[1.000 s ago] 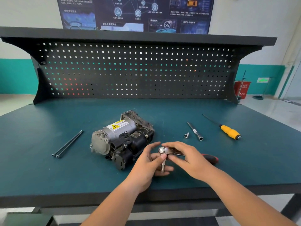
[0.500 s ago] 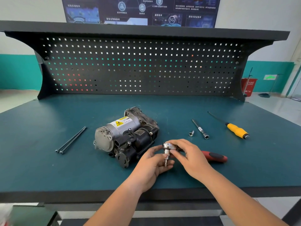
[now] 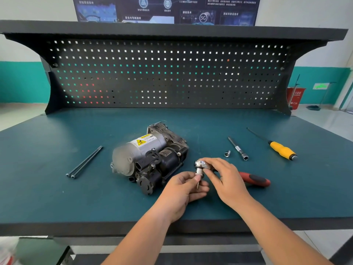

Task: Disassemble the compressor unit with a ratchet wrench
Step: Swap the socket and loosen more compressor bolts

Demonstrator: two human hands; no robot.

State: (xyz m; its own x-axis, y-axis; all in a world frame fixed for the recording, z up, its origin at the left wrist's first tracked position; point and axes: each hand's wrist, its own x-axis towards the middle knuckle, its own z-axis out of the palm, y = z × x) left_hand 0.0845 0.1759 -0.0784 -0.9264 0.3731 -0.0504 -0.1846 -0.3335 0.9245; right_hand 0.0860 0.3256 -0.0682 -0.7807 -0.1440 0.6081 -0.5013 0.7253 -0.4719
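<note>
Low in the centre of the frame, both hands work on the ratchet wrench [image 3: 253,179], which is held just above the workbench [image 3: 57,197] so that its drive faces down. The right hand [image 3: 225,178] curls its fingers over the chromed head and neck, steadying the tool, while the red handle trails off to the right, low over or resting on the top. The left hand [image 3: 181,190] comes from below and pinches a chromed bit socket [image 3: 198,171] between thumb and fingertips, pressing it up onto the drive. The left thumb hides the joint, so I cannot tell if it is fully seated. The compressor unit [image 3: 147,159] lies on its side just left of the hands, close at hand but untouched by either. The two long bolts [image 3: 85,161] at centre left are probably already out of it. The spare small socket [image 3: 227,153], the extension bar [image 3: 237,148] and the yellow-handled screwdriver [image 3: 282,150] lie to the right, within reach.

Against the earlier frames, the grips are the same, but the wrench head sits a little higher in the picture and more of the red handle shows past the right hand. The parts on the bench keep their places.
</note>
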